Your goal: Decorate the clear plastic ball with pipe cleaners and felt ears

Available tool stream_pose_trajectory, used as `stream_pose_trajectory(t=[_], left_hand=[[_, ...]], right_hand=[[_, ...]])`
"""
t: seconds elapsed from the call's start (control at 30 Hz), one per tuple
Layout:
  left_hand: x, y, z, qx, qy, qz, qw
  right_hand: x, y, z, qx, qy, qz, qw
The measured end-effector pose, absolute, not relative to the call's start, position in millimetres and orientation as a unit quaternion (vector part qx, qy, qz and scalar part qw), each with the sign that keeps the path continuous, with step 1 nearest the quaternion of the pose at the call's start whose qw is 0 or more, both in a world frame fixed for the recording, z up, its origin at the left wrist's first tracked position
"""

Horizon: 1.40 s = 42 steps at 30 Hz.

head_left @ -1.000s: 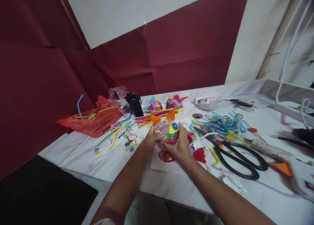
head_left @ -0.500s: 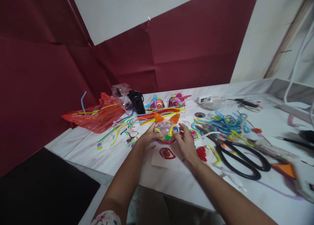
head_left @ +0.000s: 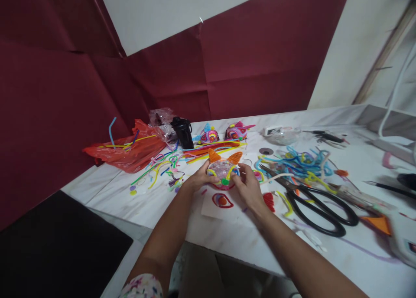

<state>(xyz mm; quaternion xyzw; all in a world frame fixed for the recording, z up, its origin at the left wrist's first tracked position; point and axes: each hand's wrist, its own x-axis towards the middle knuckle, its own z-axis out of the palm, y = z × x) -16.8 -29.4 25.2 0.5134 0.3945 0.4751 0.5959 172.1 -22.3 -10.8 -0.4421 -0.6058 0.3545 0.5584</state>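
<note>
Between both hands is a clear mask-like craft piece (head_left: 222,169) with orange pipe-cleaner ears, yellow-edged eyes and a green nose. My left hand (head_left: 199,176) grips its left edge, and my right hand (head_left: 246,183) holds the right edge, its thumb and fingers by the blue eye. Just below lies a red-outlined eye shape (head_left: 222,201) with an orange centre, on a sheet of white paper (head_left: 211,210). A red pipe-cleaner piece (head_left: 269,201) rests right of my right wrist. Part of a round, colourful eye piece (head_left: 258,175) shows beyond my right hand.
Large black-handled scissors (head_left: 321,207) lie at right, beside a glue gun (head_left: 386,222) and tangled blue pipe cleaners (head_left: 305,161). Behind stand a black bottle (head_left: 183,133) and two decorated pieces, one blue-topped (head_left: 208,135), one pink (head_left: 237,132). A red plastic bag (head_left: 130,152) sits left.
The view has shifted slightly, so the scene sits a little to the right. Both hands keep their hold on the mask-like piece, with little visible movement of the fingers.
</note>
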Motion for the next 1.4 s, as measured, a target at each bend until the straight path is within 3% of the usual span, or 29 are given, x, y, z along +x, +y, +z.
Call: stream_pose_trajectory(t=[0.17, 0.37, 0.7, 0.97, 1.4], left_hand=[[-17, -30, 25, 0.505, 0.391, 0.476, 0.604], [-16, -31, 27, 0.492, 0.397, 0.482, 0.606], [-17, -30, 24, 0.502, 0.390, 0.482, 0.604], [-15, -32, 25, 0.500, 0.381, 0.491, 0.604], [-7, -19, 22, 0.428, 0.369, 0.549, 0.617]], right_hand=[[176, -24, -8, -0.441, -0.624, 0.300, 0.571], [182, -33, 7, -0.372, -0.700, 0.115, 0.598], [173, -40, 0, -0.331, -0.815, -0.058, 0.472], [169, -38, 0, -0.365, -0.823, -0.073, 0.430], [169, -34, -4, -0.313, -0.820, -0.024, 0.478]])
